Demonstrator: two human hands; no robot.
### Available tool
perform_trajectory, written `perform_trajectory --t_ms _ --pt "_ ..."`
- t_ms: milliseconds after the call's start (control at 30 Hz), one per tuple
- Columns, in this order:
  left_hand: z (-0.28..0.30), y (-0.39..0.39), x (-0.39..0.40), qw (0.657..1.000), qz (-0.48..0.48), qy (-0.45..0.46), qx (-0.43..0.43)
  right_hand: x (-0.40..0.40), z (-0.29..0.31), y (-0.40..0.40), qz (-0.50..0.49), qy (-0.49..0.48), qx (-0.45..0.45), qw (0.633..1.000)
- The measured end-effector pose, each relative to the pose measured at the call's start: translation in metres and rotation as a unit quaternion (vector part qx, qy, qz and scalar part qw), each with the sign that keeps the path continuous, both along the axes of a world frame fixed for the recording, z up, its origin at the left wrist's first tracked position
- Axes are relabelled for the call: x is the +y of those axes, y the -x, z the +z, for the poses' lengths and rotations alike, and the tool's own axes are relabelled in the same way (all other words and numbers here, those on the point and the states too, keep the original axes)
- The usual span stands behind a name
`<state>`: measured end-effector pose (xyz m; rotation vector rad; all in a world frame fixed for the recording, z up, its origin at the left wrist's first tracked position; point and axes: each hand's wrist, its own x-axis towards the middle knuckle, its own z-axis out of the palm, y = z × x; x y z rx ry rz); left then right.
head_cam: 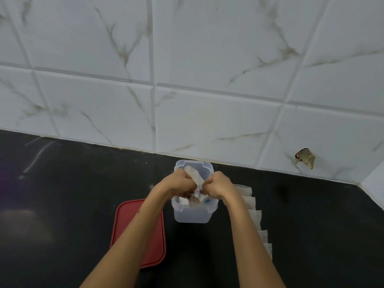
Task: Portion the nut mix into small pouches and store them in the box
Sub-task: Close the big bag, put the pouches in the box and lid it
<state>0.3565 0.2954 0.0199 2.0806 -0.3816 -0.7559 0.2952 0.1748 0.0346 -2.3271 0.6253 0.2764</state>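
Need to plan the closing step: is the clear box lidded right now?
Open. The clear box has no lid; the red lid lies flat on the counter beside it.

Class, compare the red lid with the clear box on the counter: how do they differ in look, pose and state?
The red lid is opaque; the clear box is see-through. The lid lies flat and untouched; the box stands upright and open, with the left hand and right hand gripping a pouch over it. Both rest on the black counter.

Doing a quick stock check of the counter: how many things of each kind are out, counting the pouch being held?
Clear box: 1
Red lid: 1
Pouch held by left hand and right hand, over the box: 1
Strip of empty pouches: 1
Total: 4
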Motion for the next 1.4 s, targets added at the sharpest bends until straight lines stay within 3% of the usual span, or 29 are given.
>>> perform_trajectory --t_ms 133,367,500,667,1100,1233,1400 --pt "-0.004 -0.008 -0.005 0.987 -0.049 -0.119 -0.095 0.006 -0.004 -0.008 0.014 0.02 0.028 0.999" --pt "-0.004 -0.012 0.001 0.957 -0.075 -0.151 -0.234 0.002 0.0 -0.008 0.051 0.082 -0.009 0.995" --pt "-0.004 -0.017 0.004 0.944 -0.14 -0.215 -0.206 0.0 0.012 -0.006 0.115 0.067 0.033 0.991" --pt "-0.004 -0.014 -0.006 0.954 -0.16 -0.187 -0.172 0.01 -0.001 -0.021 0.146 0.115 0.114 0.976" --pt "-0.012 -0.004 -0.02 0.908 -0.24 -0.276 -0.205 0.018 -0.026 -0.034 0.152 0.162 0.202 0.954" --pt "-0.014 -0.001 -0.019 0.901 -0.246 -0.292 -0.207 0.024 -0.033 -0.029 0.149 0.179 0.215 0.949" --pt "-0.008 0.009 -0.014 0.899 -0.238 -0.288 -0.228 0.027 -0.027 -0.015 0.101 0.157 0.146 0.971"
